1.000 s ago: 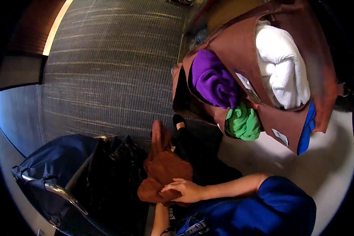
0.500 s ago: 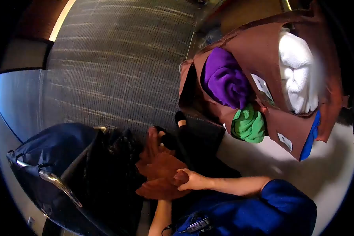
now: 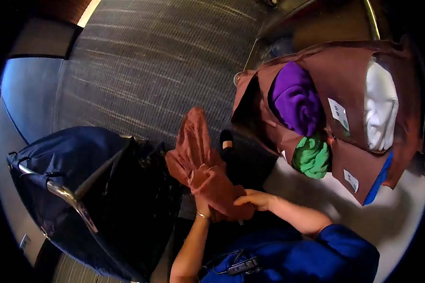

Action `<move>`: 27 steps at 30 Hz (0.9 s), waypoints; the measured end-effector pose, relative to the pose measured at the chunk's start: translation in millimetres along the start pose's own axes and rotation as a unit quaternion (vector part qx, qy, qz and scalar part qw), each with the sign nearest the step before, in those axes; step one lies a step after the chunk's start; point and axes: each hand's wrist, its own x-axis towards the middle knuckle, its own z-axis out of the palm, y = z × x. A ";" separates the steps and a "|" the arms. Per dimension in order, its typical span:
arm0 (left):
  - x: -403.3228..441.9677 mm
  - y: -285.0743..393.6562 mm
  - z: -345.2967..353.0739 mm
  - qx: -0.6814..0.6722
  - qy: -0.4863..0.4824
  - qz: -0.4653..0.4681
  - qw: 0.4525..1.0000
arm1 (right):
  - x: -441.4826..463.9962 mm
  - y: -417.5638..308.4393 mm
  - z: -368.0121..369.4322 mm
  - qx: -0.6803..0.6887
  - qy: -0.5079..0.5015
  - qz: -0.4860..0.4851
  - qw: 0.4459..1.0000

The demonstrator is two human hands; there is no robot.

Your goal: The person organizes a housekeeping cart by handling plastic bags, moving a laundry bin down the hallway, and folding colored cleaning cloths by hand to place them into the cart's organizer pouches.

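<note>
A reddish-brown cloth [image 3: 208, 181] is bunched in front of my body, one loose end sticking out toward the carpet. My right hand [image 3: 256, 199] grips its near right edge, thumb and fingers closed on the fabric. My left hand [image 3: 204, 207], with a bracelet at the wrist, comes up from below and holds the cloth from its underside. Folds cover most of the left fingers. To the left stands a dark blue fabric hamper [image 3: 73, 146] with a metal tube frame, its black interior facing my hands.
At right, a brown fabric organizer [image 3: 349, 85] with white labels holds a purple cloth [image 3: 296, 99], a green cloth [image 3: 311, 157], a white cloth [image 3: 380, 106] and a blue cloth [image 3: 378, 179]. Patterned carpet [image 3: 151, 70] lies beyond. My foot [image 3: 227, 141] shows near the organizer.
The reddish-brown cloth has risen and been gathered, with its loose end stretched farther forward. My right hand has moved right and downward along it. The view has shifted slightly.
</note>
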 end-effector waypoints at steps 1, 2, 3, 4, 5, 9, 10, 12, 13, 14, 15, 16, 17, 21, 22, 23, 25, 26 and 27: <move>0.9 27.9 -2.1 -0.078 0.004 -0.035 0.996 | -3.2 -2.5 -3.0 -0.027 0.025 -0.010 0.999; 2.1 48.7 -2.0 -0.231 0.007 -0.107 0.967 | -6.6 -5.4 -6.6 -0.055 0.051 -0.021 0.997; 5.0 51.3 1.6 -0.261 0.017 -0.090 0.961 | -10.5 -8.0 -10.6 -0.057 0.054 -0.024 0.997; 6.4 44.5 8.1 -0.264 0.015 -0.086 0.961 | -14.5 -9.9 -15.0 -0.026 0.074 -0.040 0.996; 7.2 30.1 16.3 -0.322 0.042 -0.080 0.942 | -18.2 -11.4 -20.2 0.005 0.094 -0.055 0.994; 16.8 98.5 -0.5 -0.413 0.037 -0.124 0.902 | -22.5 -21.2 -62.5 0.211 0.164 -0.201 0.943; 18.2 105.6 -2.6 -0.466 0.045 -0.163 0.868 | -22.5 -37.0 -68.3 0.247 0.151 -0.231 0.929; 14.4 73.4 -2.1 -0.437 0.065 -0.179 0.879 | 18.6 -49.8 -92.4 0.384 0.297 -0.310 0.817; 9.8 46.7 3.4 -0.380 0.048 -0.222 0.897 | 35.8 -60.2 -100.9 0.432 0.308 -0.317 0.786; 2.8 33.2 -0.5 -0.321 0.048 -0.271 0.906 | 51.0 -77.0 -102.1 0.435 0.285 -0.324 0.790; -3.4 68.7 -7.4 -0.223 0.045 -0.286 0.931 | 78.2 -81.7 -140.3 0.364 0.205 -0.405 0.813; -8.8 70.3 -6.9 -0.019 0.077 -0.295 0.952 | 105.5 -89.2 -168.4 0.232 0.297 -0.476 0.794; -13.3 56.8 -3.0 -0.127 0.035 -0.311 0.941 | 100.1 -118.7 -128.0 0.093 0.448 -0.482 0.748; -21.5 45.0 9.4 -0.252 0.065 -0.166 0.951 | 183.3 -187.0 -285.2 -0.196 0.663 -0.406 0.598; -21.3 30.9 15.7 -0.240 0.112 -0.128 0.956 | 178.7 -201.7 -265.8 -0.236 0.656 -0.258 0.669; -20.8 38.6 4.6 -0.233 0.137 -0.124 0.955 | 215.5 -198.5 -345.8 -0.263 0.530 -0.354 0.724; -25.4 71.7 0.3 -0.183 0.165 -0.128 0.961 | 201.1 -196.8 -283.8 -0.149 0.592 -0.189 0.769; -24.6 64.9 0.3 -0.180 0.172 -0.125 0.960 | 192.4 -195.5 -248.9 -0.112 0.605 -0.131 0.777; -25.4 56.5 1.8 -0.203 0.136 -0.139 0.960 | 193.0 -187.1 -250.7 -0.125 0.598 -0.141 0.779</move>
